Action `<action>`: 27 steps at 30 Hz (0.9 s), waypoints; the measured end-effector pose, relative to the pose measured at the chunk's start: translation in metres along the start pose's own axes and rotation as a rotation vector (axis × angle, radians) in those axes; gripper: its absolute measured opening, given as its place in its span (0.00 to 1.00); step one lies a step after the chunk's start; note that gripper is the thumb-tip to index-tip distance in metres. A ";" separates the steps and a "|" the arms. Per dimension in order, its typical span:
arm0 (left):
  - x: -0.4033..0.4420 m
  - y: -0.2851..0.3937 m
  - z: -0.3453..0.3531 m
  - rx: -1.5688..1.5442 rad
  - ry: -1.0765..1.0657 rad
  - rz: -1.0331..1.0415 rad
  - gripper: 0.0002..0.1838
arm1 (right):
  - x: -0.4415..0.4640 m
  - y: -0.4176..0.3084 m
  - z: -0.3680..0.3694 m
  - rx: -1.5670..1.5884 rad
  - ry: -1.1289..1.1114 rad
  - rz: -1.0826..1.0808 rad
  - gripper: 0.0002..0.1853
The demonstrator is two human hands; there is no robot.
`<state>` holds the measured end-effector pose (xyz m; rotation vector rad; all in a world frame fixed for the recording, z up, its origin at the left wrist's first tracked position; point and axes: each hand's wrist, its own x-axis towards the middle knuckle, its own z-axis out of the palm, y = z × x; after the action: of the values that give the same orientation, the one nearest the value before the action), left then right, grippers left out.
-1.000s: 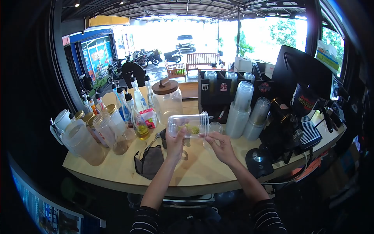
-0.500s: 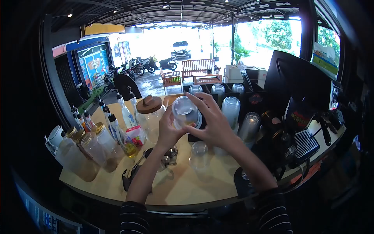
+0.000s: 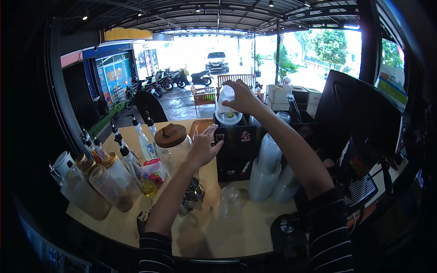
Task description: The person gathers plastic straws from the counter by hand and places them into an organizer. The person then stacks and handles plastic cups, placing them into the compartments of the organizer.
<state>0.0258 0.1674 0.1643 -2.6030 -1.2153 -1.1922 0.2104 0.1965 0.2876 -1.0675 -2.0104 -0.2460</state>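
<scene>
My right hand (image 3: 243,98) is raised over the front-left part of the black organiser (image 3: 234,141), its fingers wrapped around a clear plastic container (image 3: 226,108). The container is upside down or tilted, and something greenish shows near its wide lower rim. Lower and to the left, my left hand (image 3: 203,148) has its fingers apart and holds nothing, between the wooden-lidded glass jar (image 3: 170,148) and the organiser. A small clear cup (image 3: 230,202) stands on the wooden counter (image 3: 248,227) below both hands.
Pump bottles (image 3: 145,143) and gold-lidded jars (image 3: 117,170) crowd the left side. Stacked clear cups (image 3: 265,175) stand right of centre. A dark machine (image 3: 359,113) and a black round-based device (image 3: 286,227) are at the right. A metal item (image 3: 193,191) lies near my left forearm.
Both hands held the container over the counter before. My right hand has carried it forward to the organiser, and my left hand has let go and opened.
</scene>
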 end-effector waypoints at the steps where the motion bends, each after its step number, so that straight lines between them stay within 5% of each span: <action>1: -0.001 0.001 -0.001 0.002 0.001 -0.003 0.31 | 0.006 0.007 0.005 -0.021 -0.090 0.039 0.31; 6: -0.007 0.005 -0.003 0.216 0.008 0.088 0.30 | 0.028 0.027 0.020 -0.070 -0.271 0.075 0.36; 27: -0.007 0.006 -0.003 0.169 -0.006 0.045 0.32 | 0.028 0.007 0.036 -0.292 -0.842 0.324 0.40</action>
<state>0.0255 0.1577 0.1636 -2.4988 -1.1947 -1.0264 0.1862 0.2357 0.2841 -1.8875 -2.5110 0.1167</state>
